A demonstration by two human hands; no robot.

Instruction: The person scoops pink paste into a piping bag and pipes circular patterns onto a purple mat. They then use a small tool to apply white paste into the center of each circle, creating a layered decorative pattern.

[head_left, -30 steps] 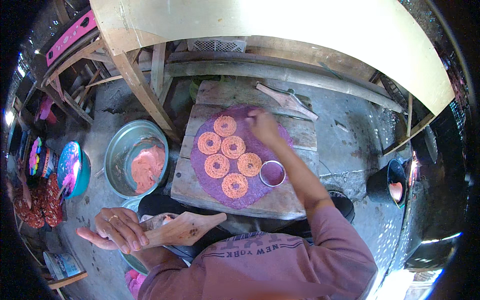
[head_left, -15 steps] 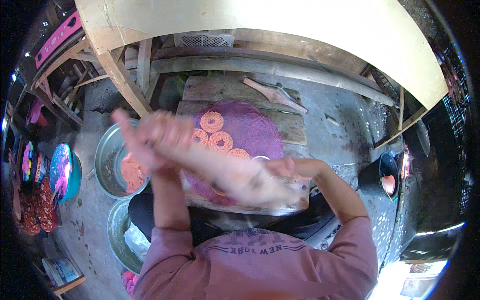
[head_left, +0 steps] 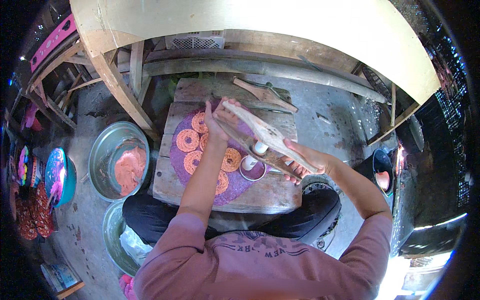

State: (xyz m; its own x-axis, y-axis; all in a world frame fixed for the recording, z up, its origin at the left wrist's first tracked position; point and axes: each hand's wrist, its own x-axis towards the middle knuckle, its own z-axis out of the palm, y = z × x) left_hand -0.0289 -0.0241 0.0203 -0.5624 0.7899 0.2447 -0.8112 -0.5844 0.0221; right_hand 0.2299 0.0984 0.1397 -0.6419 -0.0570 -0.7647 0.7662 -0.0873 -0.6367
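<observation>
Both hands hold a wooden press made of two long bars, tilted from upper left to lower right. My left hand (head_left: 219, 124) is closed around its far-left ends, and my right hand (head_left: 314, 157) around its near-right ends. Between the pale upper bar (head_left: 262, 129) and the darker lower bar (head_left: 241, 140) stands a white cylinder (head_left: 260, 147). Beneath it, a round rim (head_left: 253, 176) shows over the purple round sheet (head_left: 232, 196); whether the two touch I cannot tell. Several orange ring-shaped coils of thin strands (head_left: 188, 140) lie on that sheet, some partly hidden by my left forearm.
A wooden board (head_left: 165, 177) carries the sheet and another wooden tool (head_left: 265, 94) at its far edge. On the left are a metal basin (head_left: 96, 170) of orange dough (head_left: 131, 169) and a second basin (head_left: 113, 225). A black bucket (head_left: 382, 162) stands right; a table (head_left: 250, 15) overhangs ahead.
The press has swung from a blurred position low across the board to above the sheet's right side. My left hand has moved right, away from the basin; more orange coils show.
</observation>
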